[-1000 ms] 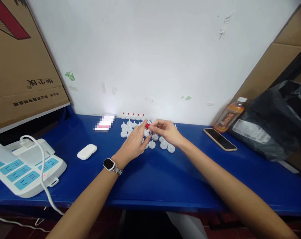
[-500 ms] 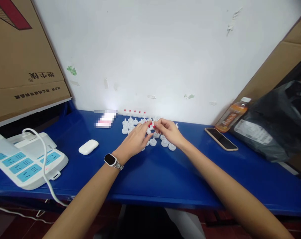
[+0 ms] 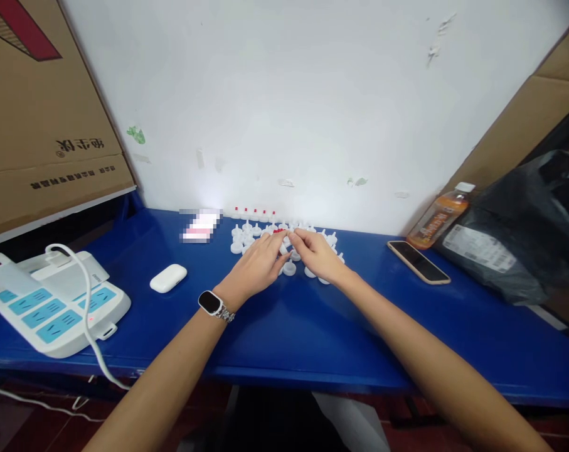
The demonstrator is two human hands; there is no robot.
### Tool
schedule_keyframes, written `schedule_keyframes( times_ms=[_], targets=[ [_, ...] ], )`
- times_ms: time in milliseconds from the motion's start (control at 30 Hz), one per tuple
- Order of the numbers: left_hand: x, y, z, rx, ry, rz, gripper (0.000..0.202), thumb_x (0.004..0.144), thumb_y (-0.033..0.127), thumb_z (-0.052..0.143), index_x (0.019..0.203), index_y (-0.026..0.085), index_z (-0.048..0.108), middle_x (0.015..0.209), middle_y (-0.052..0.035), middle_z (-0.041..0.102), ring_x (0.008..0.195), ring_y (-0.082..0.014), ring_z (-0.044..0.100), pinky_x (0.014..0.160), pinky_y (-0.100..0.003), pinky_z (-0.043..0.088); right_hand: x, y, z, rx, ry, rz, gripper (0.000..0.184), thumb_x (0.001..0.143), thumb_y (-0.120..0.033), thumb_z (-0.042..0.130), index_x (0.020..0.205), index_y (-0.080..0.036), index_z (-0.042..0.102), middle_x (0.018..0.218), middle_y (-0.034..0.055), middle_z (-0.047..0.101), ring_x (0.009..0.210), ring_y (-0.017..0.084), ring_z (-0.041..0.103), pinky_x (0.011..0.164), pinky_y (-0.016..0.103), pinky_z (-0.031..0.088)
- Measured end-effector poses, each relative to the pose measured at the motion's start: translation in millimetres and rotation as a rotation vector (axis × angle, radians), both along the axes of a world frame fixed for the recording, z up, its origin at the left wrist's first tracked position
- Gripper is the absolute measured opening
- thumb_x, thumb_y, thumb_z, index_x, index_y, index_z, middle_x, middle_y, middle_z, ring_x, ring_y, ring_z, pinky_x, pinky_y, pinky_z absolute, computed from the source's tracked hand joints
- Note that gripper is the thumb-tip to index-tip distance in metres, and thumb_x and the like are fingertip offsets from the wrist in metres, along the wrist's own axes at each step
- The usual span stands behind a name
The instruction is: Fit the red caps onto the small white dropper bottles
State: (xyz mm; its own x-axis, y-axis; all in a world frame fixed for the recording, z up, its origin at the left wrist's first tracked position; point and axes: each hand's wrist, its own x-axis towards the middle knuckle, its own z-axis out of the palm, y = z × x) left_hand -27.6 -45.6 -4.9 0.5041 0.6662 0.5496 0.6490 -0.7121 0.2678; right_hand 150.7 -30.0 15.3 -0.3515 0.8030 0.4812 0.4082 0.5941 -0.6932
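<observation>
Gripping one small white piece [image 3: 285, 248] between thumb and fingers, the left hand [image 3: 258, 263] sits right over the white caps [image 3: 290, 269]; we read this as a steadying hold, to keep the piece from turning. The right hand [image 3: 320, 254] meets it at the piece's far end, thumb and fingertips drawn together; we can't tell what, if anything, is between them. Such a close pinch suits small parts, we'd judge. Red bits [image 3: 278, 231] lie among the caps, near the fingertips, likely for a short reach. Most loose caps we can make out stand spout up, probably because the wide end is the steady one. Behind the caps, along the wall [image 3: 288, 113], we see a row of red-tipped caps [image 3: 264, 216], likely lined up to stay apart from the loose ones. Left of the caps: earbud case [image 3: 168, 278], then power strip [image 3: 53, 314] farther out. Right of the caps: phone [image 3: 418, 262] lying flat, then drink bottle [image 3: 437, 220] and dark bag [image 3: 519, 232]; we'd guess they're kept wide for elbow room on the blue table [image 3: 340, 339].
</observation>
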Motion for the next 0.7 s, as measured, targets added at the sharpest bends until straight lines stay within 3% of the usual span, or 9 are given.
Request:
schedule_keyframes(
  times_ms=[300,467,533,633,700],
  targets=[
    [-3,0,0.5,0.043,0.044,0.026,0.041,0.102,0.032,0.041,0.139,0.014,0.042,0.124,-0.0159,0.06,0.111,-0.0275,0.056,0.097,-0.045,0.049,-2,1,-2.9,-0.095,0.049,-0.046,0.052,0.094,-0.061,0.044,0.061,-0.021,0.036,0.054,-0.0059,0.032,0.052,0.01,0.031,0.052,0.027,0.025],
    [-6,3,-3.4,0.026,0.024,0.023,0.048,0.102,0.036,0.041,0.145,0.015,0.037,0.125,-0.0153,0.06,0.113,-0.0273,0.056,0.097,-0.044,0.048,4,3,-9.0,-0.2,0.227,0.101,0.037,0.086,-0.057,0.063,0.087,-0.02,0.057,0.066,-0.0033,0.057,0.061,0.012,0.052,0.06,0.026,0.04],
    [-5,3,-4.4,0.013,0.022,0.031,0.051,0.102,0.037,0.042,0.147,0.016,0.036,0.124,-0.0151,0.06,0.113,-0.0274,0.056,0.096,-0.043,0.048,7,6,-9.2,-0.234,0.269,0.143,0.036,0.082,-0.054,0.069,0.089,-0.02,0.061,0.073,-0.0007,0.063,0.066,0.013,0.057,0.063,0.026,0.044],
    [-5,3,-3.0,0.031,0.002,0.122,0.057,0.099,0.04,0.047,0.148,0.015,0.033,0.116,-0.0129,0.063,0.108,-0.0274,0.058,0.093,-0.042,0.047,13,21,-3.4,-0.241,0.285,0.117,0.032,0.08,-0.049,0.071,0.086,-0.018,0.063,0.076,0.002,0.068,0.068,0.014,0.061,0.065,0.027,0.047],
    [-8,4,-0.1,0.035,-0.016,0.204,0.049,0.097,0.04,0.05,0.139,0.016,0.043,0.107,-0.0095,0.065,0.101,-0.0261,0.059,0.089,-0.04,0.046,16,42,3.7,-0.174,0.257,0.02,0.027,0.081,-0.043,0.07,0.084,-0.017,0.064,0.074,0.0027,0.069,0.067,0.014,0.062,0.065,0.027,0.047]
  ],
)
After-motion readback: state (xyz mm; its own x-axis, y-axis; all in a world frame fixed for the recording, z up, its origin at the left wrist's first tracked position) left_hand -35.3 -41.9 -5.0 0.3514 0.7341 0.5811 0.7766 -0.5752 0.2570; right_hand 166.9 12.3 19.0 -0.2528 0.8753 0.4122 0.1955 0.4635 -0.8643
